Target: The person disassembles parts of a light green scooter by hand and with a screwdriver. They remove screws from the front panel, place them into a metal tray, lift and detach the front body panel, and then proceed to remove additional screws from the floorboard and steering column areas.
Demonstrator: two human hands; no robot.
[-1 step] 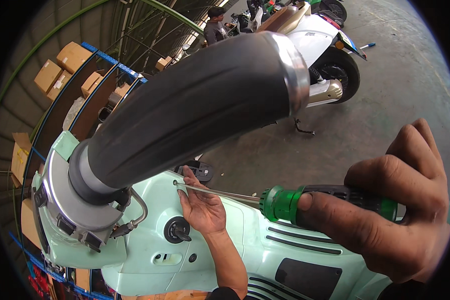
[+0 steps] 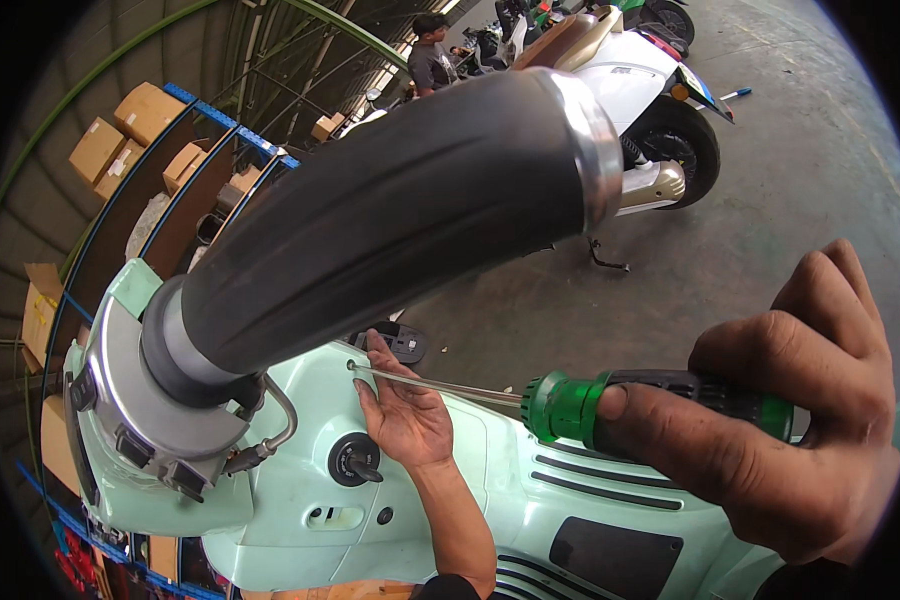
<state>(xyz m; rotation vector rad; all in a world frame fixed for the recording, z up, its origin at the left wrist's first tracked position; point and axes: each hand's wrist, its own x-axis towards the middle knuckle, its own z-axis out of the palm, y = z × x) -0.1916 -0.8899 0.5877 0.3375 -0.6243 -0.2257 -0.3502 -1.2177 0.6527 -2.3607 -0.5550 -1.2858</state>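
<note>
My right hand (image 2: pixel 800 400) is closed around the green and black handle of a screwdriver (image 2: pixel 570 408), thumb along its side. The long metal shaft runs left to a small recessed hole (image 2: pixel 351 366) in the mint-green scooter panel (image 2: pixel 300 420), where its tip sits. Beside the tip, my left hand (image 2: pixel 410 415) is palm up with fingers stretched and apart; the shaft crosses in front of it. I cannot tell whether its fingers touch the shaft. Just below that hand is a black ignition switch (image 2: pixel 354 460) with a key in it.
A large black handlebar grip (image 2: pixel 390 220) with a metal end crosses above my hands, beside a grey switch housing (image 2: pixel 160 400). Behind stand a white scooter (image 2: pixel 620 90) and another person (image 2: pixel 432 60). Shelves with cardboard boxes (image 2: pixel 148 113) line the left. A dark footboard mat (image 2: pixel 615 560) lies below.
</note>
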